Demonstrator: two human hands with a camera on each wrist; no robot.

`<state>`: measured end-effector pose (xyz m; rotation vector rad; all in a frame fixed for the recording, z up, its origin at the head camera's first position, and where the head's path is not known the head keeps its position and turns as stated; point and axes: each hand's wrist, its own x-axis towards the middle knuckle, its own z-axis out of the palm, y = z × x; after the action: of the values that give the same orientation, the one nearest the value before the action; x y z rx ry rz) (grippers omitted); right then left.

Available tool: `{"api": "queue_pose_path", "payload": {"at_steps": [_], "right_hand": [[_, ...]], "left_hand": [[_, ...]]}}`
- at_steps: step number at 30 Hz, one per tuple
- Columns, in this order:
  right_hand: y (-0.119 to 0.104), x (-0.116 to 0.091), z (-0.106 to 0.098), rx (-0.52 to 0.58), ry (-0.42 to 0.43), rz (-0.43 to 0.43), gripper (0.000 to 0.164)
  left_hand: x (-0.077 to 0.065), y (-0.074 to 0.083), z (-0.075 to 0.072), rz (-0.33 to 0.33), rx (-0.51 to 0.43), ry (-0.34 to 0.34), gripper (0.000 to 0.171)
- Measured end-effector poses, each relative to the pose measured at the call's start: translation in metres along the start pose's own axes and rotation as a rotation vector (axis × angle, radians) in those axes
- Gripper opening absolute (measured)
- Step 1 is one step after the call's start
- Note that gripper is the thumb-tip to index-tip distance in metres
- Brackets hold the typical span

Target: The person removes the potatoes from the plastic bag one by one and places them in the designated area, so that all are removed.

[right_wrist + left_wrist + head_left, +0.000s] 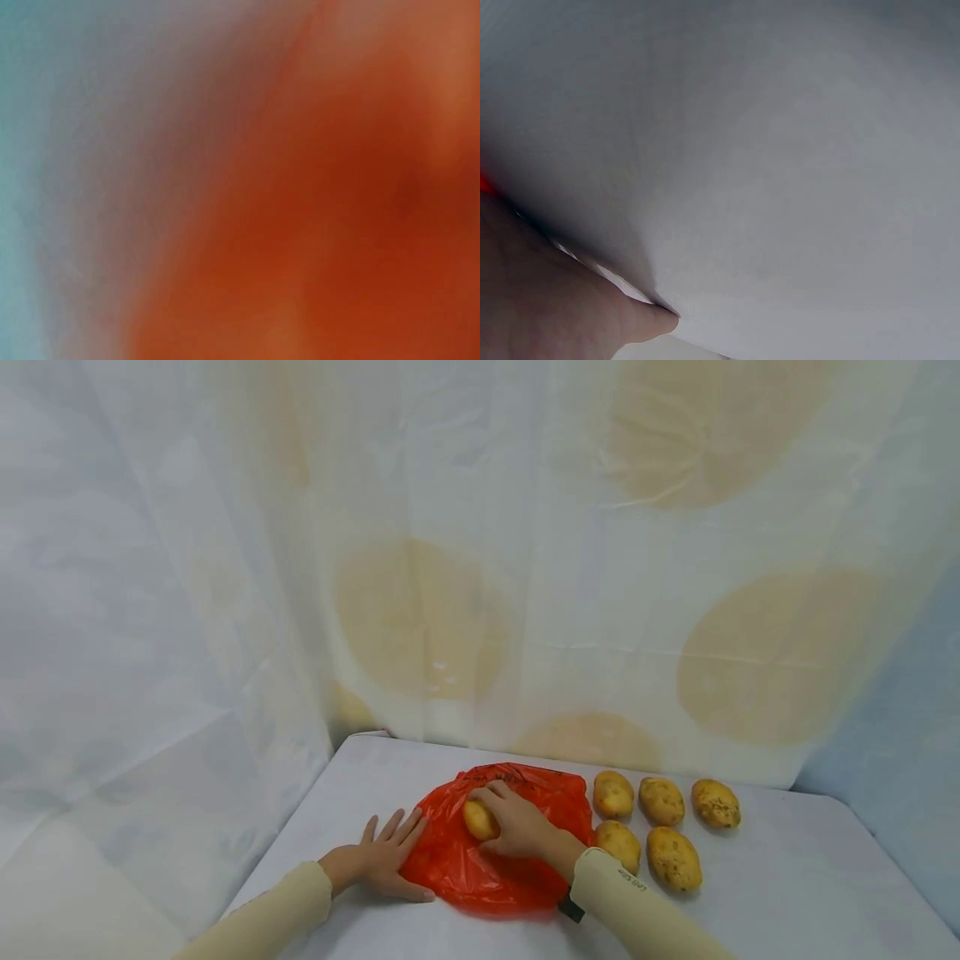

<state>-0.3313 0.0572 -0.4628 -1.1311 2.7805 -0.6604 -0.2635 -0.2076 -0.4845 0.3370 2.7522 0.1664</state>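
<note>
A red plastic bag [495, 881] lies spread on the white table in the head view. Over its middle, my right hand [517, 822] grips a potato [478, 820] from the right side; whether the potato touches the bag I cannot tell. My left hand [386, 857] lies flat with fingers spread, its fingertips at the bag's left edge. In the left wrist view, part of that hand [555, 300] shows against the pale table, with a sliver of red at the far left. Blurred red plastic [337, 247] fills much of the right wrist view.
Several potatoes stand right of the bag, among them a front one [674, 859] and a far-right one [716, 803]. One potato [617, 846] is partly hidden by my right forearm. Pale curtains [570, 610] with tan circles rise behind the table [795, 877].
</note>
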Motion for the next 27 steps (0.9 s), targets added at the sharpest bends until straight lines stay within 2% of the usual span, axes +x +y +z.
{"api": "queue_pose_path", "payload": {"at_steps": [8, 13, 22, 27], "right_hand": [[-0.004, -0.002, 0.003, 0.068, -0.129, -0.047, 0.066], [-0.006, -0.003, 0.005, 0.068, -0.124, -0.058, 0.064], [-0.008, -0.007, -0.002, 0.409, -0.179, -0.044, 0.054], [-0.012, -0.013, -0.009, 0.510, -0.213, -0.031, 0.056]], "left_hand": [[0.002, 0.000, -0.001, 0.002, -0.003, -0.015, 0.122], [0.003, 0.000, -0.001, 0.002, 0.010, -0.012, 0.121], [0.005, -0.002, 0.002, 0.003, -0.007, -0.007, 0.122], [0.006, -0.003, 0.002, 0.002, -0.001, -0.008, 0.122]]}}
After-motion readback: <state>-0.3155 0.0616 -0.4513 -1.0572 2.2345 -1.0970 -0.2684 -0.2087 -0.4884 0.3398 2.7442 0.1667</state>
